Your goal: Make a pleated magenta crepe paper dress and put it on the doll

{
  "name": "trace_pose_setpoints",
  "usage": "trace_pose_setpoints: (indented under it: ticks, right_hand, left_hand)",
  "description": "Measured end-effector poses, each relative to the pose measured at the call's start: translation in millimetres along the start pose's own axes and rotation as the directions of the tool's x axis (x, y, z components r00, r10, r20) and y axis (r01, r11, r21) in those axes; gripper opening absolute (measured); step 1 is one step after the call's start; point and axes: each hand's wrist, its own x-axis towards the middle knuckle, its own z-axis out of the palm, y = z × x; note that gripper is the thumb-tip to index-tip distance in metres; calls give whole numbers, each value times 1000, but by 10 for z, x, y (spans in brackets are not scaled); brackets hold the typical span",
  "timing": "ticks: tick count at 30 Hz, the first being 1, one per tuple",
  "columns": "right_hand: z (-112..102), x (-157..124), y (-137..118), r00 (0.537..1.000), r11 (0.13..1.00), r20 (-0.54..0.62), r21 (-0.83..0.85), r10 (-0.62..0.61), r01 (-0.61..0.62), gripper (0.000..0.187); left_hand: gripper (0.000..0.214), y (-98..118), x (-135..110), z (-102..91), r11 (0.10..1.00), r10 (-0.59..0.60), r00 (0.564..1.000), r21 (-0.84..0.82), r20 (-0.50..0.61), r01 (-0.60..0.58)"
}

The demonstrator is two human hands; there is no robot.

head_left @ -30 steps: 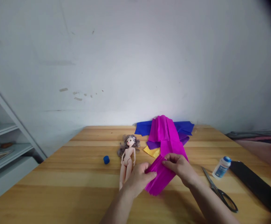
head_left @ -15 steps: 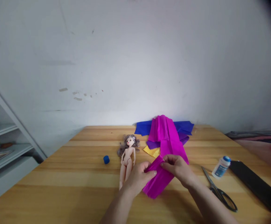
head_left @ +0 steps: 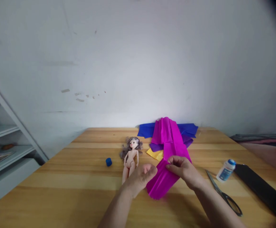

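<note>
A long strip of magenta crepe paper (head_left: 166, 144) runs from the far table edge toward me, its near end gathered into folds. My right hand (head_left: 183, 171) pinches the folded top of that near end. My left hand (head_left: 140, 179) is curled just left of the paper, its fingertips at the paper's edge; whether it grips the paper is unclear. A small unclothed doll (head_left: 130, 156) with grey-brown hair lies on its back just left of my left hand.
Blue (head_left: 145, 129), purple (head_left: 155, 147) and yellow (head_left: 155, 154) sheets lie under the magenta strip. A blue cap (head_left: 108, 162) sits left of the doll. Scissors (head_left: 224, 196), a glue bottle (head_left: 225, 170) and a black flat object (head_left: 261, 188) lie right. White shelves (head_left: 2, 148) stand left of the wooden table (head_left: 69, 183).
My left hand has turned and drawn slightly back from the paper, its fingers curling up. My right hand has kept its pinch on the folds, which shifted a little.
</note>
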Motion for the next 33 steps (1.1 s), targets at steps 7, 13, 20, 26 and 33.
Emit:
trace_pose_setpoints:
  ticks: [7,13,20,26,33]
  right_hand:
    - [76,-20,-23,999,999,54,-36,1,1,35]
    - [81,-20,-7,998,999,62,-49,6,-3,38]
    - [89,-18,0,998,1000,56,-29,11,-9,34]
    - [81,-12,-9,999,1000,32,22,11,-12,33]
    - [44,7,2,1000,998,5,53,21,-21,36]
  left_hand:
    - [34,-70,66,138,995,1,1000,-101,6,0]
    - [28,-113,97,149,996,-13,999,-92,-37,9]
    - [26,-130,101,151,998,-26,998,-62,-50,23]
    - [28,-114,75,127,1000,-26,997,-19,-68,24]
    - [26,-115,64,115,1000,-15,996,12,-83,16]
